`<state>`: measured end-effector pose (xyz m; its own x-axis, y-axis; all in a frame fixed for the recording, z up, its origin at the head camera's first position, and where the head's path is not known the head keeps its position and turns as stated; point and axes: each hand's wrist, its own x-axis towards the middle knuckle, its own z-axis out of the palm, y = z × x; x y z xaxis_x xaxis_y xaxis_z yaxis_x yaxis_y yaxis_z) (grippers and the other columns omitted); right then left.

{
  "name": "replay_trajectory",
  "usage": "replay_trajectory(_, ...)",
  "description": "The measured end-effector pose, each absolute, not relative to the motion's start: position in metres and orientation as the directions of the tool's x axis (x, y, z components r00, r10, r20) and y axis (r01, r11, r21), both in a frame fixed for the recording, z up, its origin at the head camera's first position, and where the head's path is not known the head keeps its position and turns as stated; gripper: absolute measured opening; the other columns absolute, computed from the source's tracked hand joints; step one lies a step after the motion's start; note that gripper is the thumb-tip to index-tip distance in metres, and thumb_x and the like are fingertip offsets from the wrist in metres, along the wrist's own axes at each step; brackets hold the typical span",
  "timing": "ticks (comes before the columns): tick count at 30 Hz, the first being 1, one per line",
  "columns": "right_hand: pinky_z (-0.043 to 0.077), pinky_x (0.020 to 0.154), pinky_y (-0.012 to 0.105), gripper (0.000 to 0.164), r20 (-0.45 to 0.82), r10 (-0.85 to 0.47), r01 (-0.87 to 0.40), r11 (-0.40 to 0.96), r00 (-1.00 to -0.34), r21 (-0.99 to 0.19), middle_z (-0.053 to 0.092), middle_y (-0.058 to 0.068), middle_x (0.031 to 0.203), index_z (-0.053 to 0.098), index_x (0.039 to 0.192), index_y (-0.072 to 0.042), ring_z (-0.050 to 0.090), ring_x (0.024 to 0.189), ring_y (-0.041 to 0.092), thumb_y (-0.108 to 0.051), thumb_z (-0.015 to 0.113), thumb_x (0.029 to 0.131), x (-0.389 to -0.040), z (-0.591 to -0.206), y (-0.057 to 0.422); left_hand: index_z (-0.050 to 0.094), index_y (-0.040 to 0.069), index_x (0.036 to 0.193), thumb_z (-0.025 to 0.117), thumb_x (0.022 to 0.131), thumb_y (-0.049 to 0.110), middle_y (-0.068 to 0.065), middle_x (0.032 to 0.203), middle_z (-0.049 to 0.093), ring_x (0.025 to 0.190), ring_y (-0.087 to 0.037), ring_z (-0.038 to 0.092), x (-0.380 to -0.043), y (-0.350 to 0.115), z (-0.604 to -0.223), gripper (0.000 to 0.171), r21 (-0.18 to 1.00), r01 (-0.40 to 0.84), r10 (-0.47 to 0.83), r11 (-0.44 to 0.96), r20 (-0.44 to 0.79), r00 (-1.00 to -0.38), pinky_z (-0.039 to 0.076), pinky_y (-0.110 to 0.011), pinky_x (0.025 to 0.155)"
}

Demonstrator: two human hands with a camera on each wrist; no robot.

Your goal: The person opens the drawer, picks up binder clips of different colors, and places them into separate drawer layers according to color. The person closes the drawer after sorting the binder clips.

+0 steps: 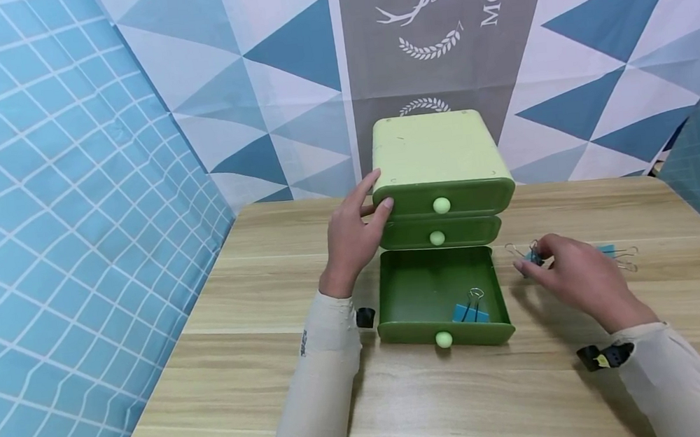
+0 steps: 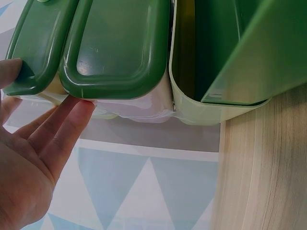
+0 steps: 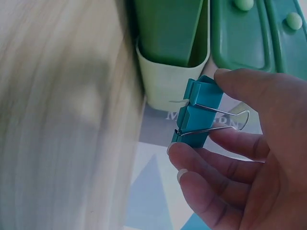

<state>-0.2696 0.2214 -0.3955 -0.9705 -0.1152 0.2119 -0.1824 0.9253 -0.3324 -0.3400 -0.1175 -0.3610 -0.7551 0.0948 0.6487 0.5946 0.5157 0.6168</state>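
A green desktop drawer unit stands on the table, its bottom drawer pulled out. Inside that drawer, near the front right, sits a blue binder clip. My left hand rests on the unit's left side: the thumb touches the top drawer's front, and fairly straight fingers lie along the side. To the right of the open drawer, my right hand pinches another blue binder clip between thumb and fingers, its wire handles showing. Behind the right hand lies a further blue clip, partly hidden.
The middle drawer sits above the pulled-out one. Wooden table surrounds the unit. A patterned cloth backdrop rises behind, and a blue gridded sheet hangs along the left.
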Motion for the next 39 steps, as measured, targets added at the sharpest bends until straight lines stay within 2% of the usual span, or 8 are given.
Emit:
replay_trajectory(5,0.046,0.053,0.04,0.056,0.207,-0.121,-0.19,0.917,-0.971,-0.352,0.066,0.01,0.096,0.062,0.098,-0.012,0.064,0.078,0.027,-0.064,0.052,0.082,-0.264,-0.388,0.216,0.041,0.037,0.138,0.053,0.092,0.041,0.014,0.136,0.045,0.091,-0.01,0.065,-0.339,-0.118,-0.36,0.048,0.608,0.598,0.099,0.522,0.653,-0.75,0.052,-0.027,0.064)
replay_trajectory(9,0.047,0.055,0.041,0.052,0.215,-0.135,-0.208,0.907,-0.967,-0.367,0.067,0.008,0.093,0.062,0.096,-0.014,0.064,0.077,0.025,-0.063,0.053,0.082,-0.259,-0.384,0.212,0.042,0.036,0.138,0.054,0.092,0.041,0.014,0.136,0.045,0.091,-0.01,0.065,-0.339,-0.118,-0.36,0.048,0.606,0.601,0.1,0.52,0.656,-0.748,0.052,-0.027,0.064)
replay_trajectory(13,0.047,0.055,0.041,0.051,0.218,-0.143,-0.218,0.902,-0.965,-0.374,0.067,0.007,0.089,0.061,0.095,-0.014,0.064,0.077,0.025,-0.063,0.054,0.082,-0.256,-0.382,0.209,0.041,0.036,0.138,0.054,0.092,0.04,0.014,0.136,0.045,0.092,-0.011,0.065,-0.339,-0.118,-0.361,0.048,0.608,0.601,0.1,0.519,0.655,-0.749,0.053,-0.027,0.064)
replay_trajectory(22,0.047,0.058,0.042,0.055,0.194,-0.119,-0.189,0.897,-0.974,-0.399,0.066,0.009,0.092,0.057,0.099,-0.012,0.064,0.08,0.026,-0.064,0.053,0.082,-0.249,-0.379,0.201,0.042,0.036,0.138,0.053,0.092,0.04,0.014,0.135,0.046,0.091,-0.012,0.065,-0.338,-0.118,-0.36,0.048,0.606,0.606,0.102,0.515,0.659,-0.745,0.053,-0.027,0.066)
replay_trajectory(34,0.047,0.057,0.036,0.057,0.203,-0.149,-0.22,0.892,-0.968,-0.395,0.064,0.006,0.095,0.057,0.101,-0.012,0.064,0.079,0.023,-0.065,0.051,0.082,-0.242,-0.376,0.186,0.042,0.037,0.138,0.053,0.092,0.04,0.014,0.135,0.045,0.091,-0.012,0.065,-0.34,-0.118,-0.361,0.048,0.61,0.602,0.098,0.515,0.656,-0.748,0.053,-0.027,0.067)
replay_trajectory(39,0.047,0.056,0.035,0.055,0.203,-0.169,-0.239,0.886,-0.965,-0.397,0.064,0.004,0.094,0.058,0.101,-0.012,0.063,0.077,0.02,-0.063,0.054,0.082,-0.241,-0.375,0.178,0.042,0.036,0.138,0.054,0.092,0.04,0.014,0.135,0.045,0.091,-0.012,0.065,-0.34,-0.118,-0.361,0.048,0.61,0.604,0.1,0.512,0.657,-0.747,0.053,-0.027,0.067)
